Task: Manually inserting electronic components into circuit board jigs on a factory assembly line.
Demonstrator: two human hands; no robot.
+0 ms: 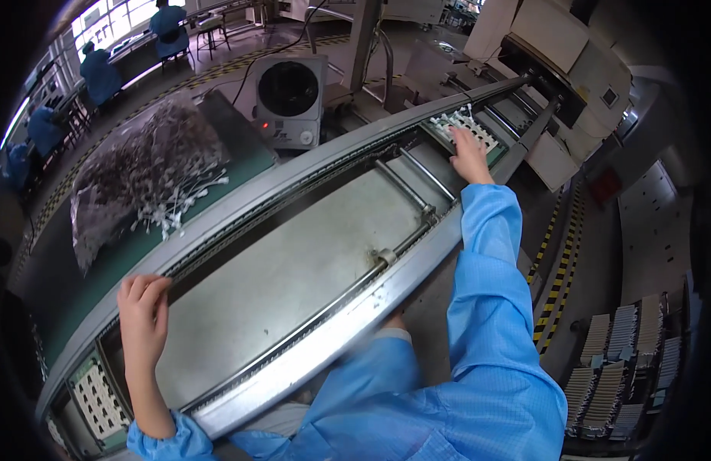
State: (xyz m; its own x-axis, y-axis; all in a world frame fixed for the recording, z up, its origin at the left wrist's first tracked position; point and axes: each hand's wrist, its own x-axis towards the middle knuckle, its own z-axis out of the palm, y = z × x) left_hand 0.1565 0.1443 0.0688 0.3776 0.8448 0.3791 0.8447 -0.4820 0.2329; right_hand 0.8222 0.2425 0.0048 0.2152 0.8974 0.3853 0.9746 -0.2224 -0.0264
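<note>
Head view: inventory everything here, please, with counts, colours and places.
Conveyor: one, silver, diagonally across the middle
Dark-spotted trays: at least two, white, conveyor's lower-left and upper-right ends
Bag: one, clear, left, beyond the conveyor
Leads: many, white-tipped, at the bag
Fan unit: one, pale grey, upper middle
Machine: one, off-white, upper right
Part bundles: several, tan and bluish, lower right
Co-workers: at least four, blue clothing, upper left
Floor tape: several strips, yellow-black, right and upper left
Left hand: one, bare, at the far rail
Right hand: one, bare, at the upper-right tray
</note>
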